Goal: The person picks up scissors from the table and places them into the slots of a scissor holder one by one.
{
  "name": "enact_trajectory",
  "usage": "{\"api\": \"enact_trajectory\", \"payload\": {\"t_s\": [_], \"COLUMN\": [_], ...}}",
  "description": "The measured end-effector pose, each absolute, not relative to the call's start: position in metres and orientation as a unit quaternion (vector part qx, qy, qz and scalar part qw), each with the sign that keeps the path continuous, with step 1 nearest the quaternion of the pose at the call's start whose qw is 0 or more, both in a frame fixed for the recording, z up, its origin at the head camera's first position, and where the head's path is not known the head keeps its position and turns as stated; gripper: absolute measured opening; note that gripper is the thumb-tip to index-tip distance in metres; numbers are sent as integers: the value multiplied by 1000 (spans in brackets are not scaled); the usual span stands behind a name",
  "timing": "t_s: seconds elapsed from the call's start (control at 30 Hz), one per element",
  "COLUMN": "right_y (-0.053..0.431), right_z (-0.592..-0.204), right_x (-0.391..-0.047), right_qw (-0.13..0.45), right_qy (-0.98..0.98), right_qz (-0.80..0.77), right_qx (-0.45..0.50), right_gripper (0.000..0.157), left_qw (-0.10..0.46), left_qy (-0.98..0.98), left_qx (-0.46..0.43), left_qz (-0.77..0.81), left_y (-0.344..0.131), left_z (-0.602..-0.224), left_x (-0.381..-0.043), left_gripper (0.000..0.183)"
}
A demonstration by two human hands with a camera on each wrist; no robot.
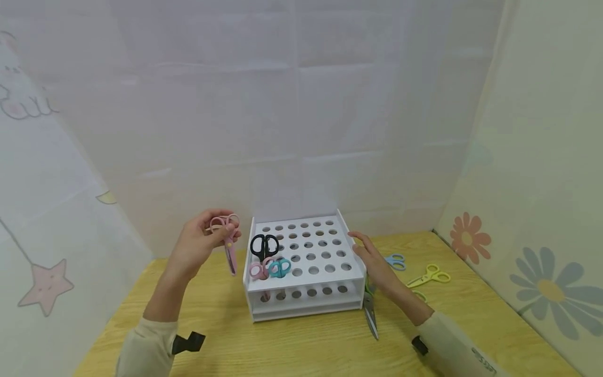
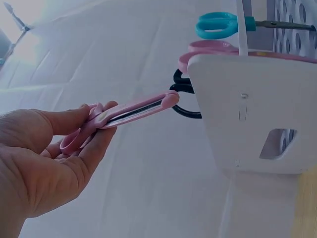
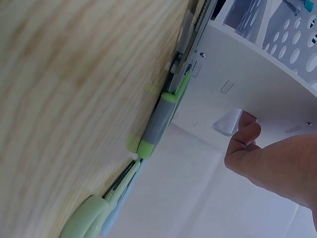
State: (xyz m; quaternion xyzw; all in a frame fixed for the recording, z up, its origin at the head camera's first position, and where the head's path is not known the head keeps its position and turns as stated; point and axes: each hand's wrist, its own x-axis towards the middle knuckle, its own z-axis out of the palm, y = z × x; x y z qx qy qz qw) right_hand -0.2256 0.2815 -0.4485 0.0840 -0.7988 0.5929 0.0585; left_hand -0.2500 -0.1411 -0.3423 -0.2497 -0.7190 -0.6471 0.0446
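My left hand pinches pink scissors by their handles, left of the white rack. Their blades angle down, apart from the rack; the left wrist view shows a pink cover around the metal. Holes run in rows over the rack's top. In its front left holes stand black-handled scissors, another pink pair and a teal-handled pair, handles up. At the rack's right side, my right hand grips the edge of the side cutout, its fingertips partly hidden inside.
Right of the rack, yellow scissors and blue-handled scissors lie on the wooden table. Large scissors with grey and green handles lie against the rack's right side, blades pointing forward. Light green handles lie near them.
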Motion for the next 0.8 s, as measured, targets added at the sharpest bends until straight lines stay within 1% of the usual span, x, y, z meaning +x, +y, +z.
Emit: {"api": "enact_trajectory", "payload": {"t_s": [0.17, 0.47, 0.8], "right_y": [281, 282, 281], "right_z": [-449, -448, -449], "right_x": [-226, -226, -226], "right_qw": [57, 63, 56], "right_qy": [-793, -795, -788], "right_qz": [601, 598, 607], "right_qx": [87, 80, 85], "right_gripper": [48, 47, 48], "left_qw": [37, 2, 4], "left_qy": [-713, -687, -670], "left_qx": [-254, -257, -284], "left_qz": [-652, -680, -686], "left_y": [-129, -96, -67], "left_z": [-339, -351, -362], "left_x": [-240, -238, -231], "left_gripper": [40, 43, 37]}}
